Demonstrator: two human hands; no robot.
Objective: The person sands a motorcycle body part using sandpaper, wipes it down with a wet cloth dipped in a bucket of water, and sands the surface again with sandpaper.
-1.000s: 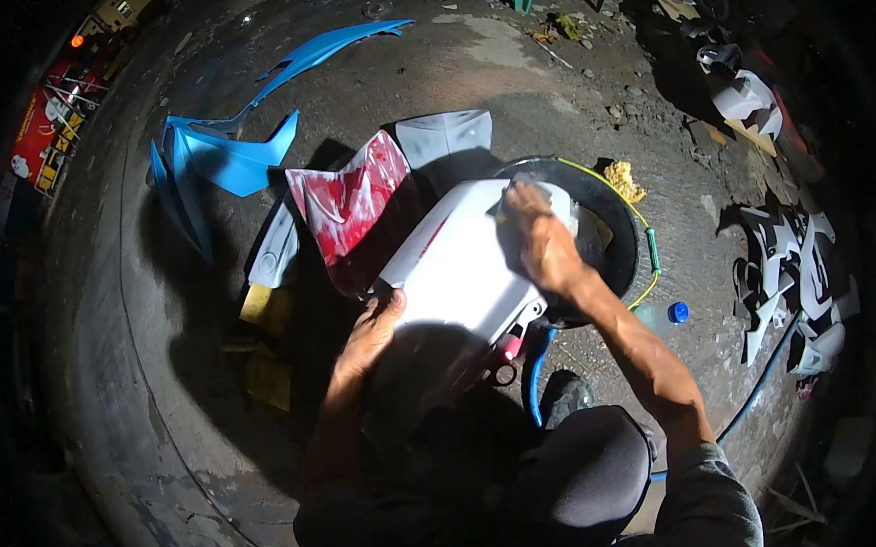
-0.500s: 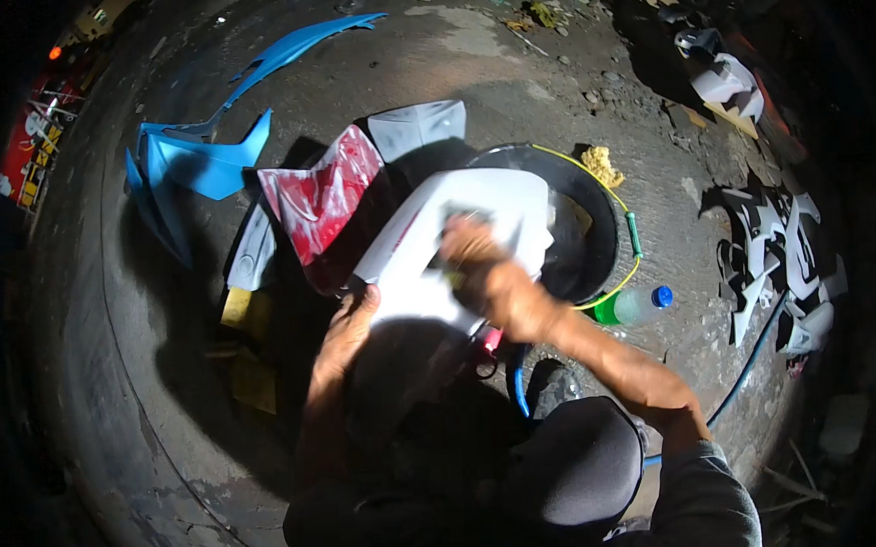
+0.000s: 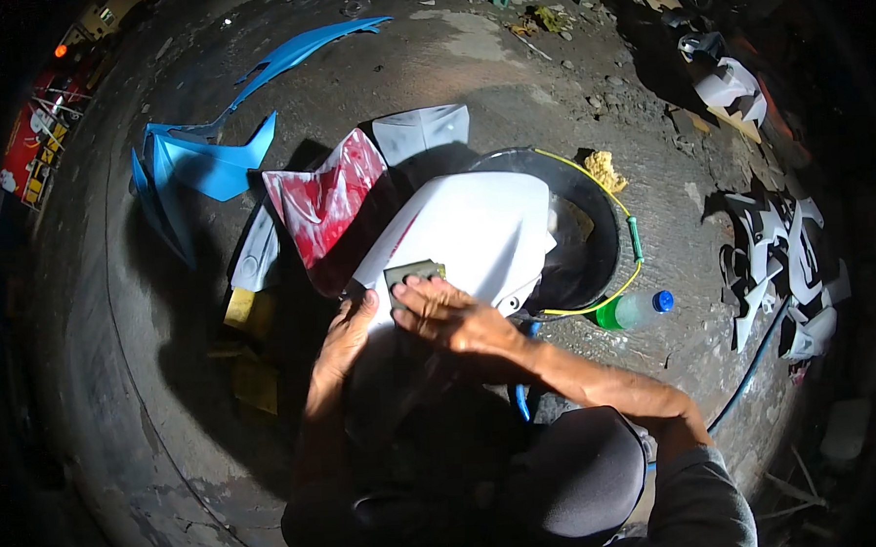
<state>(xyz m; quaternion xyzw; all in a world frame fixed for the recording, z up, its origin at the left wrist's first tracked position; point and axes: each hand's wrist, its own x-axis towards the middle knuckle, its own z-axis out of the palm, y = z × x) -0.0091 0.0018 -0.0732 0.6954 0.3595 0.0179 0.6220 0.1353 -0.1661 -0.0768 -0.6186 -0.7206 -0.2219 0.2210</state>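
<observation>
A white vehicle body panel (image 3: 485, 223) with a faint red marking lies tilted in front of me, partly over a black bucket (image 3: 608, 251). My left hand (image 3: 343, 338) grips the panel's near left edge, its thumb up on the surface. With fingers pressed flat together, my right hand (image 3: 450, 314) holds a folded piece of dark grey sandpaper (image 3: 396, 278) against the panel near that same edge. A bit of yellow shows beside the sandpaper, too small to make out. The panel's lower part falls in shadow.
Beyond the panel lie a red panel with white smears (image 3: 327, 200), a grey panel (image 3: 422, 132) and blue panels (image 3: 208, 166). A yellow sponge (image 3: 605, 171) and a blue-capped bottle (image 3: 640, 309) are near the bucket. White and black panels (image 3: 799, 258) lie far right, beside a blue hose (image 3: 751, 382).
My right hand has moved left and nearer with the sandpaper, from the panel's middle to its near left edge. My left hand keeps its place.
</observation>
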